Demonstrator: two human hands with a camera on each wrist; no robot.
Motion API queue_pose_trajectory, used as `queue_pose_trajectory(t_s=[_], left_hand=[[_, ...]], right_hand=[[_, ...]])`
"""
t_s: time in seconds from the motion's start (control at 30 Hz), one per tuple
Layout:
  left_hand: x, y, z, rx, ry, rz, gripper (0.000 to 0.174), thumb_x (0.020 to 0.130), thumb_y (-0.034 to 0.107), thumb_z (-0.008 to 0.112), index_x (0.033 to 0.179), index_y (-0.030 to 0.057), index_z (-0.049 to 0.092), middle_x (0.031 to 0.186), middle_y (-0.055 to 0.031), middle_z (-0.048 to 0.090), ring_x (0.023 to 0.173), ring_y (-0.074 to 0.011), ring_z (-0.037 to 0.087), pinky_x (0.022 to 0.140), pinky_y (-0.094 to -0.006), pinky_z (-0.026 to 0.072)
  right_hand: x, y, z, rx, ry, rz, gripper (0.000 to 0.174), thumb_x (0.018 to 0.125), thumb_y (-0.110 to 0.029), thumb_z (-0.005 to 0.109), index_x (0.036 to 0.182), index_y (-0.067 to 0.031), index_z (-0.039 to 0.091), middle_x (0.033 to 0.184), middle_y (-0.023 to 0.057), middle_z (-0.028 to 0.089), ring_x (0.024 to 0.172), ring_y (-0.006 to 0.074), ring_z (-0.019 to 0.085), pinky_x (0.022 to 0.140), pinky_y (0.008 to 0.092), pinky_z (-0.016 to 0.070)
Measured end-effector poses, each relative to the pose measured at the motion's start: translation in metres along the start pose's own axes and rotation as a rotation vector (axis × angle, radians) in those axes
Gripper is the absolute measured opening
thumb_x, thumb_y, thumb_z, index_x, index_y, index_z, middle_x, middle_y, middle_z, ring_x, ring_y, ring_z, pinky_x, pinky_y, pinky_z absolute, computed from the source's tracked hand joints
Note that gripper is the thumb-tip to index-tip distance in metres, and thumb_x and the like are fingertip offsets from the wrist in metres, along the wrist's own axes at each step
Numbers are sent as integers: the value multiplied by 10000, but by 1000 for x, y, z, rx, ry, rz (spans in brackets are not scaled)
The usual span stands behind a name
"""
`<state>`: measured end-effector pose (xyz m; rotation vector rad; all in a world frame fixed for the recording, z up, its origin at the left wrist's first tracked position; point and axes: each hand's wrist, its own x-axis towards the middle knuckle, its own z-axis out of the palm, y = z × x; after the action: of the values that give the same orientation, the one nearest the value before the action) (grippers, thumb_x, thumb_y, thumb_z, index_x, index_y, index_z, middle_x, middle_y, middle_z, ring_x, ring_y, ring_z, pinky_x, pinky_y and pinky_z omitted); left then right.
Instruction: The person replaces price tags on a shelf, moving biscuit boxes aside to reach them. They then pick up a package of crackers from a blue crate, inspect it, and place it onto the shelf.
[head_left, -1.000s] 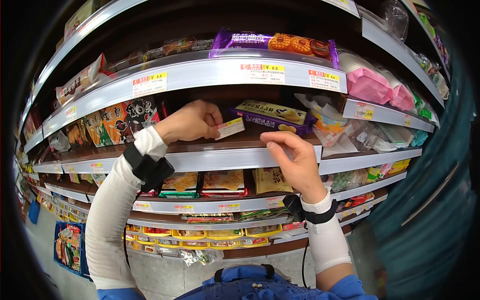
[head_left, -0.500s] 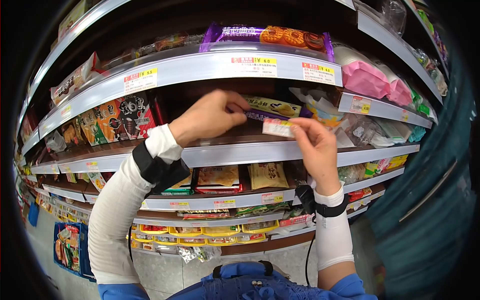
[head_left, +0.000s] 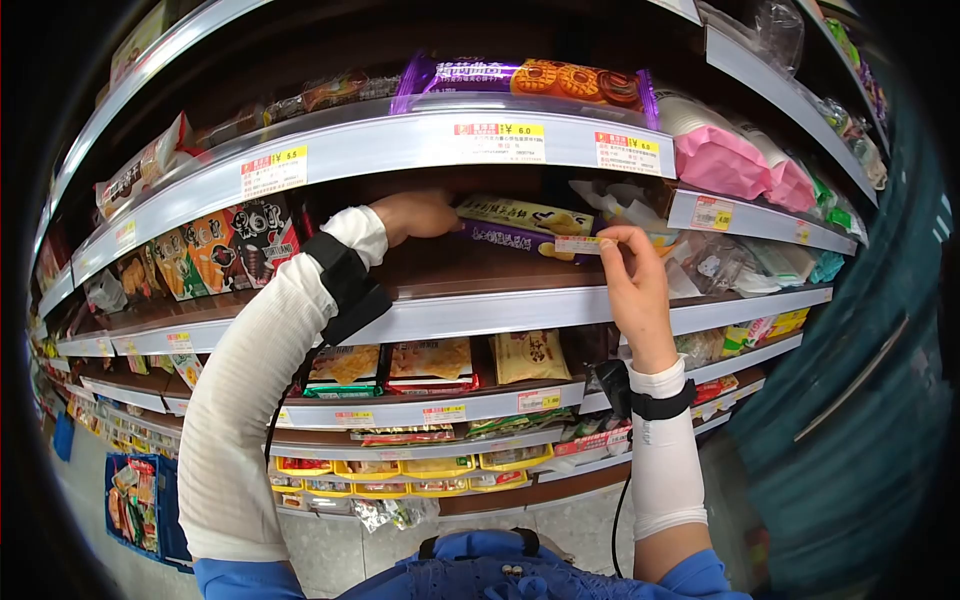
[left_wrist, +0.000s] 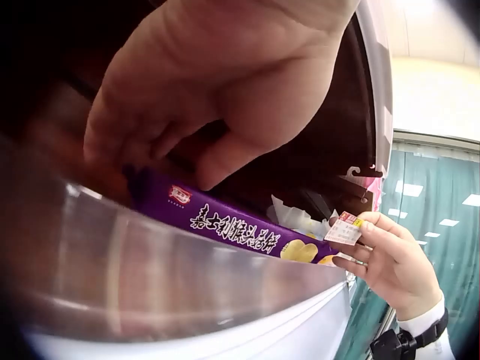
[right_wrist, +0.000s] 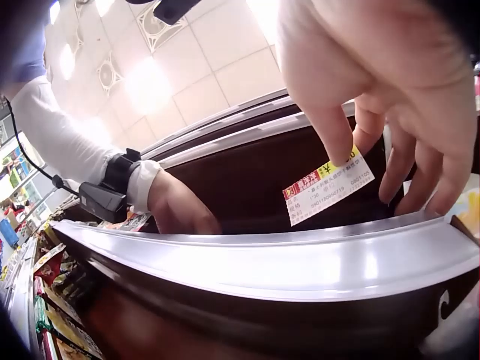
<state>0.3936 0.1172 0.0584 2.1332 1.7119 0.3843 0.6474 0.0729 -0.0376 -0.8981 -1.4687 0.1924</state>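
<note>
A long purple biscuit pack (head_left: 505,240) with a yellowish top lies on the middle shelf. My left hand (head_left: 415,217) reaches into the shelf at the pack's left end. In the left wrist view, the thumb (left_wrist: 225,161) of that hand meets the pack's upper edge, and its curled fingers pass around the end, partly hidden. My right hand (head_left: 637,285) pinches a small paper price label (right_wrist: 330,187) between thumb and fingers, in front of the pack's right end. The label's red and yellow printed face shows in the right wrist view.
The shelf above carries a purple cookie pack (head_left: 530,82) and price labels along its rail (head_left: 400,150). Upright snack boxes (head_left: 225,245) stand to the left. Pink-wrapped goods (head_left: 725,160) sit at right. A blue crate (head_left: 145,505) stands on the floor.
The price label passed from my left hand to my right hand. My left hand then moved deeper into the shelf, to the biscuit pack's left end. My right hand has shifted right.
</note>
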Motion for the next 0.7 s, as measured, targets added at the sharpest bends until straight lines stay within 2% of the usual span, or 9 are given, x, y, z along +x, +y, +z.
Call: queue_pose_trajectory(t_s=[0.07, 0.23, 0.27, 0.3, 0.37, 0.4, 0.53, 0.63, 0.7], left_hand=[[-3, 2, -1, 8, 5, -5, 558, 853, 266, 612, 1328, 18, 460, 1354, -173, 466, 1235, -282, 430, 1018, -338, 333], [-13, -6, 6, -113, -15, 112, 541, 816, 227, 667, 1280, 1, 505, 1279, -218, 517, 1174, -272, 493, 972, -298, 384], [-13, -13, 14, -137, 59, 170, 519, 798, 213, 688, 1249, 8, 535, 1116, -188, 589, 1026, -242, 557, 869, -280, 433], [-24, -10, 13, -140, 58, 168, 519, 798, 213, 688, 1249, 8, 535, 1116, -188, 589, 1026, -242, 557, 869, -280, 433], [-52, 4, 6, -37, 6, 203, 548, 780, 237, 701, 1227, -33, 536, 1192, -229, 566, 1091, -326, 556, 928, -328, 427], [-54, 0, 9, -32, 62, 266, 526, 762, 219, 716, 1221, 19, 552, 835, -79, 536, 756, -179, 510, 693, -303, 432], [-63, -6, 9, 41, 71, 292, 519, 765, 244, 711, 1210, 24, 559, 834, -95, 551, 781, -201, 536, 704, -303, 436], [-66, -4, 10, 139, 83, 273, 523, 770, 304, 697, 1200, 35, 567, 941, -138, 563, 860, -236, 562, 773, -318, 451], [-64, -7, 15, 307, 227, 302, 547, 772, 368, 680, 1195, 38, 570, 1106, -187, 536, 988, -289, 559, 888, -343, 441]], right_hand=[[-1, 3, 1, 35, -65, 80, 133, 900, -118, 547, 973, -8, 567, 899, 81, 611, 833, 172, 589, 767, 284, 454], [-1, 3, -1, 80, -26, 79, 134, 910, -123, 539, 984, -14, 560, 879, 53, 605, 805, 125, 566, 732, 262, 446], [-1, 2, -2, 67, -9, 64, 130, 914, -123, 535, 983, -15, 560, 872, 41, 600, 800, 108, 557, 726, 250, 442], [-1, 0, -3, 67, -13, 65, 130, 914, -123, 535, 983, -15, 560, 872, 41, 600, 800, 108, 557, 726, 250, 442], [-2, -3, -6, 93, 3, 54, 129, 921, -119, 529, 990, -13, 559, 865, 24, 587, 797, 78, 539, 725, 224, 433], [-3, -6, -6, 91, 5, 44, 126, 925, -115, 524, 989, -12, 562, 864, 15, 581, 798, 74, 535, 733, 214, 429], [-6, -8, -6, 145, -8, 51, 128, 928, -120, 528, 989, -12, 560, 861, 5, 579, 798, 72, 531, 741, 210, 426], [-6, -6, -9, 190, -26, 61, 126, 926, -114, 539, 988, -8, 568, 885, -6, 581, 804, 64, 528, 744, 207, 423], [-7, -7, -12, 231, -47, 139, 125, 916, -98, 556, 991, -1, 579, 911, -10, 581, 804, 54, 522, 740, 199, 418]])
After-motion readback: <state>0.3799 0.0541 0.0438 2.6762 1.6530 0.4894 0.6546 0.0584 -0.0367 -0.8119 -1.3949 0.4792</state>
